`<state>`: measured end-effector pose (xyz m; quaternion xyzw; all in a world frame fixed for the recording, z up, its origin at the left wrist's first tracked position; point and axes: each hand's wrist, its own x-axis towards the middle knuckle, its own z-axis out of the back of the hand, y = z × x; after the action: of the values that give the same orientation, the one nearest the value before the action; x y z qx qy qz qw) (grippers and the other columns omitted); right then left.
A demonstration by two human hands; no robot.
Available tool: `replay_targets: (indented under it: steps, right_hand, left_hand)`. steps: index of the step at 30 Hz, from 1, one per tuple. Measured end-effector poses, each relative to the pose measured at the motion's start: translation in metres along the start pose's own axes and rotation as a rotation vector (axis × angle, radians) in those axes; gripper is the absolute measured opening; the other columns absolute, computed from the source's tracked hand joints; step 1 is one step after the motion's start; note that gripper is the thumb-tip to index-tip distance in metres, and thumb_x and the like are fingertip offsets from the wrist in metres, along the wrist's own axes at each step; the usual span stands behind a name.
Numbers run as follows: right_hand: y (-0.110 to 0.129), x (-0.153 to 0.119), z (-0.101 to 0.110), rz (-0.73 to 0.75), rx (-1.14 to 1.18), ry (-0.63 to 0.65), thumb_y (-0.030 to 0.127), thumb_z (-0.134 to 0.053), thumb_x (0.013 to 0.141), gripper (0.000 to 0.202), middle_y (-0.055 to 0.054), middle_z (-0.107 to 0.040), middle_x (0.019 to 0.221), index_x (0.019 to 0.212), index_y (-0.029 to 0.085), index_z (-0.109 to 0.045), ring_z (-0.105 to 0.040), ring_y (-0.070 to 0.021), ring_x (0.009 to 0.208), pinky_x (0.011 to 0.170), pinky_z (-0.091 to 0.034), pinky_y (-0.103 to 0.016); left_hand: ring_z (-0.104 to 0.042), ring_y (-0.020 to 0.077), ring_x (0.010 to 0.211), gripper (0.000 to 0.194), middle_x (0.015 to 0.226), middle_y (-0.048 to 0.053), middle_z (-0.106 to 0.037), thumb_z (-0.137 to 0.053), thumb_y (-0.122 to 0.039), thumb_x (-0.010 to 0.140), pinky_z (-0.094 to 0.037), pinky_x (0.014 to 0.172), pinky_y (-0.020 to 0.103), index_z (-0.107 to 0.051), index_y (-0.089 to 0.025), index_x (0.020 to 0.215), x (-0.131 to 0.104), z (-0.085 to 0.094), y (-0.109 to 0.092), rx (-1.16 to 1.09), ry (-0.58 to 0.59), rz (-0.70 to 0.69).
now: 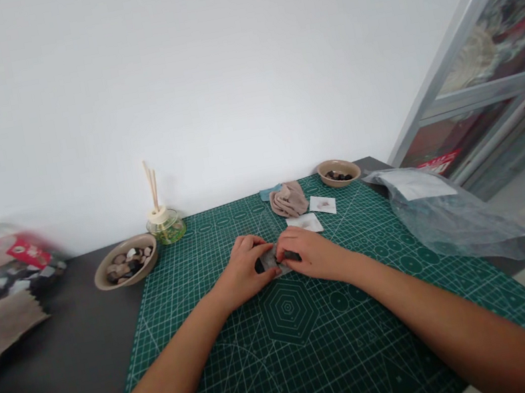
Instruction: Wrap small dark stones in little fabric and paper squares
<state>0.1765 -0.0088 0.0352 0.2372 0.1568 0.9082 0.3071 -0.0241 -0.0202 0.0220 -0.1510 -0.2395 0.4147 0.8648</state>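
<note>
My left hand (248, 268) and my right hand (309, 252) meet over the middle of a green cutting mat (243, 376). Between them is a small, flat greyish piece (268, 260), partly covered by my fingers; its kind is too small to make out. My left thumb and fingers pinch it from the left side. On the right, my fingers are curled closed at its other edge. Just beyond the hands lie two white cards, a nearer card (304, 223) and a farther card (323, 204), with a crumpled beige cloth (290, 200) behind them.
A bowl of stones (127, 264) stands at the left beside a reed diffuser (166, 227). Another bowl (339, 173) with dark stones sits at the back right. A clear plastic bag (429, 221) covers the mat's right edge. Brown paper (1, 327) lies far left.
</note>
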Motion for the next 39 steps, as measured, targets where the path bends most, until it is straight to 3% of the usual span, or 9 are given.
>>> replay_targets:
  steps: [23, 39]
  right_hand:
    - [-0.0001, -0.0002, 0.0008, -0.06, 0.003, -0.037, 0.004, -0.059, 0.075, 0.013, -0.004, -0.061, 0.082, 0.076, 0.017, -0.06, -0.052, -0.0186, 0.084, 0.078, -0.043, -0.033]
    - [-0.0031, 0.0, 0.0015, -0.008, 0.014, -0.002, 0.004, -0.059, 0.078, 0.012, -0.004, -0.061, 0.083, 0.077, 0.016, -0.061, -0.052, -0.0186, 0.084, 0.078, -0.043, -0.032]
  left_hand:
    - [-0.044, 0.0272, 0.105, 0.04, 0.108, 0.007, -0.053, -0.073, -0.024, 0.072, -0.041, 0.093, 0.044, -0.064, -0.019, 0.111, -0.0005, 0.0012, -0.0011, -0.002, 0.015, 0.018]
    - [-0.044, 0.0272, 0.106, 0.039, 0.108, 0.007, -0.053, -0.074, -0.024, 0.072, -0.041, 0.095, 0.044, -0.064, -0.019, 0.109, -0.0002, 0.0008, -0.001, -0.004, 0.014, 0.016]
